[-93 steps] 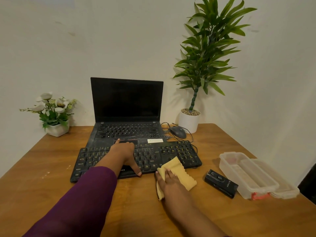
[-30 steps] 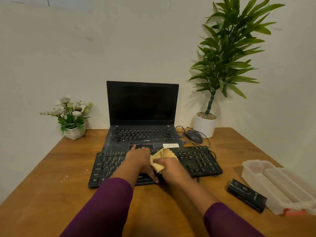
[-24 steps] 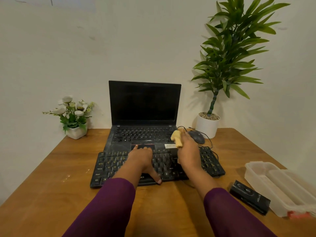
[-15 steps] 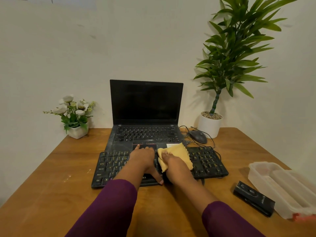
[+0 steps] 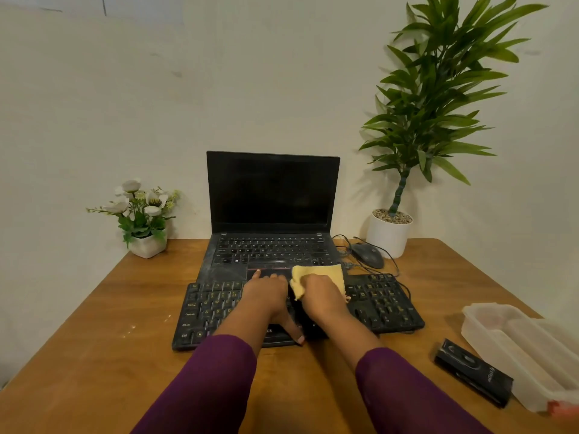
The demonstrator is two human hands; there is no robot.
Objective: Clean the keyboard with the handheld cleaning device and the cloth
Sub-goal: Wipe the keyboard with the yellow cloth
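A black external keyboard [image 5: 380, 303] lies across the wooden table in front of an open laptop [image 5: 272, 195]. My left hand [image 5: 269, 297] rests flat on the keyboard's middle keys, fingers spread and thumb at the front edge. My right hand [image 5: 322, 297] presses a yellow cloth [image 5: 318, 274] onto the keys just right of it; the cloth's far edge reaches the laptop's palm rest. A black handheld cleaning device [image 5: 473, 371] lies on the table at the right, apart from both hands.
A clear plastic box [image 5: 513, 343] stands at the right table edge. A wired mouse [image 5: 368, 255] and a white-potted tall plant [image 5: 388, 233] are behind the keyboard on the right. A small flower pot [image 5: 145, 244] stands at the back left.
My right hand has wiped the cloth back and forth over the keyboard, and the cloth now lies spread further towards the laptop. The left hand has stayed on the keys.
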